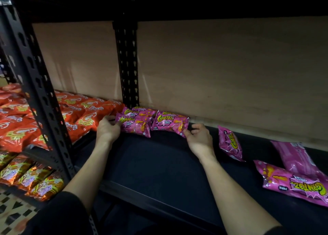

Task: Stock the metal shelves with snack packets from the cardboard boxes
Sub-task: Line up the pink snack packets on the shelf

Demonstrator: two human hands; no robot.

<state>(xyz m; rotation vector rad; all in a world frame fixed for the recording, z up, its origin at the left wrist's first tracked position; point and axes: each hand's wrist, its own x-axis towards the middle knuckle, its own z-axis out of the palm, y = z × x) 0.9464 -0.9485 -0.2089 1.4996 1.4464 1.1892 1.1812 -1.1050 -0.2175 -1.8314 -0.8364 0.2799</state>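
- Head view: the shelf [159, 165] is a flat, dark, matte metal deck. A plain brown board [230, 71] closes it off at the back.
- A pink pile [135, 123] of small, glossy, crinkled foil snack packets with yellow lettering lies at the shelf's back edge, right in front of the rear post [126, 66].
- The left hand [108, 128] grips the pile's left edge, its fingers curled round the front packet.
- A single pink packet [170, 123], puffy and pillow-shaped, lies just right of the pile and touches it.
- The right hand [199, 139] pinches this packet's lower right corner between thumb and curled fingers.
- Both posts are black steel angle punched with keyhole slots. The front post [40, 92] leans across the left of the view and hides part of the stock behind it.
- Orange packets [85, 115], shiny and overlapping in rows, fill the shelf's left end up to the pink pile.
- A loose pink packet [230, 143] lies tilted near the back edge, right of the right hand.
- Two more pink packets lie towards the shelf's right end, one face up [294, 184] and one showing its plain back [296, 156].
- Gold-orange packets [32, 178] line a lower shelf at the left, above a patterned tile floor [10, 210].
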